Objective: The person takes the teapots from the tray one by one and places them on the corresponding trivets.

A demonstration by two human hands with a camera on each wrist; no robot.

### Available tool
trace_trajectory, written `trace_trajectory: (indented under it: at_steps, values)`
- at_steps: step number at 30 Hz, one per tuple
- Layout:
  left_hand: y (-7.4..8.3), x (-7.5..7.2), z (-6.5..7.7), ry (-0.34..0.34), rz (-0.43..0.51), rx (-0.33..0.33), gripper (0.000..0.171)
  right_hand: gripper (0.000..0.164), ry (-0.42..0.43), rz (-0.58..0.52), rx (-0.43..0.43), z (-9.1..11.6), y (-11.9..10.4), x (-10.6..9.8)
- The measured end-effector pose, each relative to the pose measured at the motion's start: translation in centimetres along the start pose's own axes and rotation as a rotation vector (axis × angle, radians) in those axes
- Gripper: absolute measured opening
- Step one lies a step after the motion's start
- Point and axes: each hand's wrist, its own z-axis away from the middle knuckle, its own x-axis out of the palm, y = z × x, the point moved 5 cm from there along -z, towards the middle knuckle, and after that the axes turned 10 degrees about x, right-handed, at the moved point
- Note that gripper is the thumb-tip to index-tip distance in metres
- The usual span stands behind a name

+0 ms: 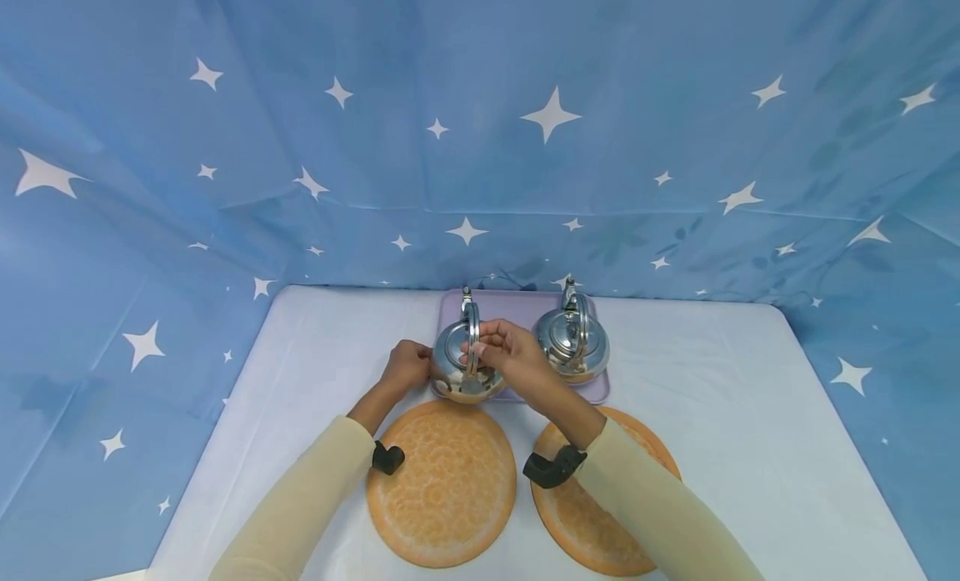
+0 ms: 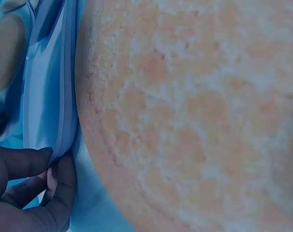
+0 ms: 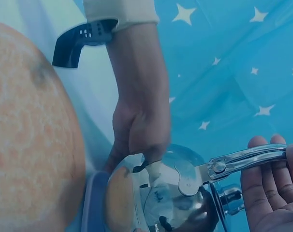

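On a lilac tray (image 1: pixel 517 303) stand two shiny steel kettles with hinged handles. My right hand (image 1: pixel 517 356) holds the raised handle of the left kettle (image 1: pixel 450 371); in the right wrist view the fingers (image 3: pixel 262 193) pass under that handle (image 3: pixel 253 159). At the tray's near left corner is my left hand (image 1: pixel 407 364). Its thumb and fingers pinch the rim, as the left wrist view shows at the tray's edge (image 2: pixel 64 96). The right kettle (image 1: pixel 555 335) stands untouched beside my right hand, with its spout toward the back.
Two round orange-brown mats with a baked-bread pattern, a left one (image 1: pixel 442 481) and a right one (image 1: pixel 555 514), lie in front of the tray. My right forearm crosses over the right mat. A white-covered table (image 1: pixel 750 431) meets a blue star-printed curtain (image 1: pixel 480 164) behind.
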Motion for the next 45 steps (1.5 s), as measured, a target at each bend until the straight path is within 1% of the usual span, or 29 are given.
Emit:
trace_trajectory:
  at_steps: [3,7,13,17,20,22,25,30,33,37,41,45]
  values:
    - [0.0,-0.1,0.0,0.001,-0.013,-0.001,0.028,0.019,-0.028,0.01,0.001,0.8,-0.2,0.3]
    - [0.1,-0.2,0.0,-0.001,-0.041,-0.003,0.032,0.02,-0.055,0.017,0.001,1.6,-0.1,0.5]
    - [0.2,-0.3,-0.1,0.006,-0.054,0.009,0.03,0.018,-0.075,-0.006,0.026,2.9,0.2,0.8]
    - [0.2,-0.3,-0.2,-0.001,-0.053,0.006,0.03,0.018,-0.107,-0.028,0.039,4.4,0.4,1.7]
    - [0.0,-0.2,-0.3,-0.016,-0.05,-0.016,0.033,0.019,-0.16,-0.044,0.032,5.6,0.6,2.4]
    - [-0.1,-0.2,-0.3,-0.014,-0.048,-0.015,0.033,0.019,-0.19,-0.044,0.033,6.3,0.9,2.9]
    - [-0.1,-0.1,-0.3,-0.017,-0.029,-0.03,0.029,0.02,-0.225,-0.043,0.047,7.2,1.5,3.4]
    - [-0.1,0.0,-0.2,-0.013,0.021,-0.053,0.033,0.018,-0.238,-0.058,0.094,8.2,2.5,4.0]
    - [-0.3,0.0,-0.2,-0.018,0.032,-0.07,0.035,0.018,-0.235,-0.071,0.114,8.6,3.1,4.3]
    - [-0.4,0.0,-0.2,-0.024,0.036,-0.082,0.034,0.017,-0.231,-0.083,0.112,9.0,3.8,4.6]
    - [-0.2,0.0,-0.2,-0.03,0.03,-0.076,0.033,0.018,-0.235,-0.1,0.103,9.4,4.4,5.1]
    - [-0.1,0.0,-0.3,-0.034,0.02,-0.075,0.033,0.019,-0.223,-0.091,0.106,9.8,5.0,5.4]
